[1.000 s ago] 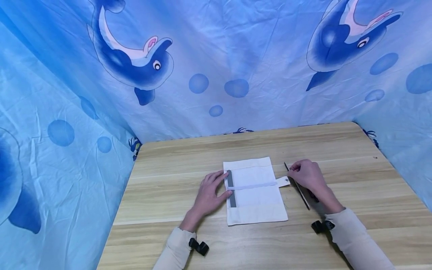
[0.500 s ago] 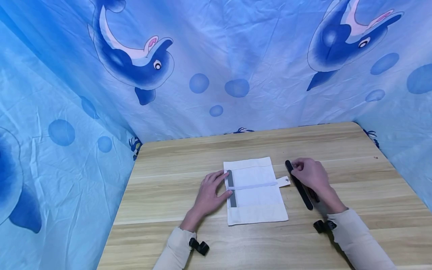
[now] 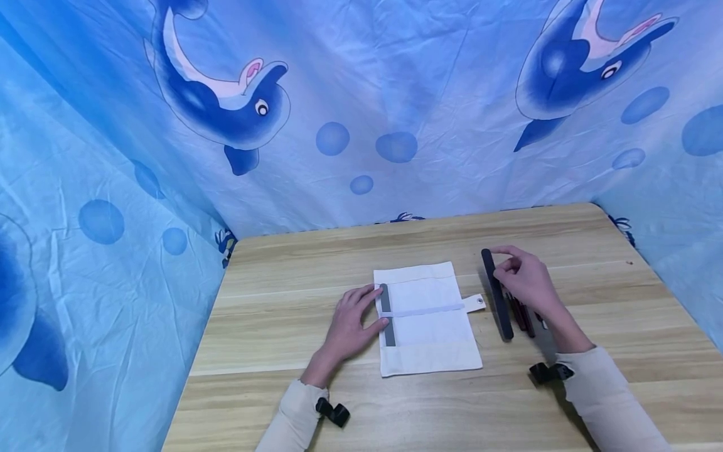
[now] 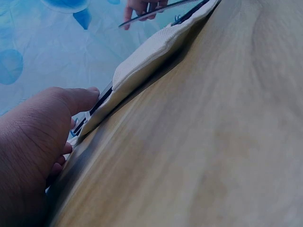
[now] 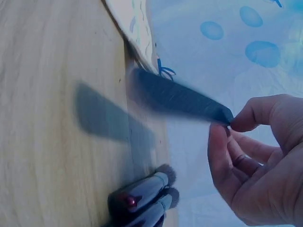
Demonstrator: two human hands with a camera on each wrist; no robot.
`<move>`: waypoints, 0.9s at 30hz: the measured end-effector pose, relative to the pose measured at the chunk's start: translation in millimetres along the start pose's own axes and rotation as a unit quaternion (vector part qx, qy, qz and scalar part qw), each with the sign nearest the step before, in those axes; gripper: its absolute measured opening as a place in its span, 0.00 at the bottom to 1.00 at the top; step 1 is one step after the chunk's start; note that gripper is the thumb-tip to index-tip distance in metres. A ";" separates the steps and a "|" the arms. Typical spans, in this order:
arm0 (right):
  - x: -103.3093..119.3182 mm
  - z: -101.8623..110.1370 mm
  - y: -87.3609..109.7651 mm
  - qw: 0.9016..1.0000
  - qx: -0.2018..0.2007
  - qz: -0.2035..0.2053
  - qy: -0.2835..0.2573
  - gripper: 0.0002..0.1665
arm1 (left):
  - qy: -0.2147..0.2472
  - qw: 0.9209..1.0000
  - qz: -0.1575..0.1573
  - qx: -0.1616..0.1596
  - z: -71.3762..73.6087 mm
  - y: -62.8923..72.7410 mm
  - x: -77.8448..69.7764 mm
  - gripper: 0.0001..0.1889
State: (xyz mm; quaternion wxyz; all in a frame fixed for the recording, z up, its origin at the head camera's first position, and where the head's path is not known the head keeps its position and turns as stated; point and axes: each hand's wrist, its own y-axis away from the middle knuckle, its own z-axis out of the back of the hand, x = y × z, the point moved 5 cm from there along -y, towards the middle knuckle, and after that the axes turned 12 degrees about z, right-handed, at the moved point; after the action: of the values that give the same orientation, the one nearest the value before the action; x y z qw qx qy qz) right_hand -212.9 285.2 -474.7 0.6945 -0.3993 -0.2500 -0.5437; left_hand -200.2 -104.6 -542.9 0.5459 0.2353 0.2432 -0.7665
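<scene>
A white fabric roll-up case [image 3: 435, 355] lies unfolded on the wooden table. One grey nail file [image 3: 390, 336] is tucked under the elastic band along its left side. My left hand [image 3: 350, 326] rests at that side, thumb and index finger spread over the grey file and the case's edge. To the right of the case, my right hand [image 3: 529, 282] pinches a black nail file [image 3: 498, 301] between thumb and fingers. In the right wrist view the black file [image 5: 180, 100] is raised, casting a shadow on the table.
Several short dark-handled brushes [image 5: 142, 191] lie under and beside my right hand. A snap tab [image 3: 475, 302] sticks out from the case's right side. Behind the table [image 3: 305, 270] hangs a blue curtain [image 3: 361, 81] with dolphins.
My right hand has turned the black nail file from edge-on to flat, then raised it and shifted slightly right and away. The left hand and the case have stayed put.
</scene>
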 end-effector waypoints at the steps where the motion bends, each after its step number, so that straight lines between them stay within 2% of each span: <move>1: 1.0 -0.3 -0.9 1.000 -0.002 0.003 -0.010 0.31 | 0.001 1.000 -0.001 -0.002 0.5 0.1 -0.2 0.37; 8: 11.5 -6.6 -8.6 0.997 -0.017 0.024 -0.067 0.35 | 0.006 1.000 -0.004 -0.006 2.1 0.2 -2.3 0.37; 15: 23.4 -21.9 -19.1 0.991 -0.015 0.021 -0.128 0.35 | 0.007 1.000 -0.008 -0.007 0.7 0.9 -2.7 0.36; 27: 48.8 -56.5 -42.3 0.985 -0.033 0.016 -0.171 0.36 | 0.003 1.000 0.001 0.000 -0.2 0.0 -0.2 0.37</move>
State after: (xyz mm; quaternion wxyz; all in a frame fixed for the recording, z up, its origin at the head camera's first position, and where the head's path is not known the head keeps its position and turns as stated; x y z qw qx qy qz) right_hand -244.3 207.5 -456.1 0.6369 -0.5129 -0.3405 -0.4641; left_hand -200.2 -104.4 -542.9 0.5456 0.2381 0.2446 -0.7654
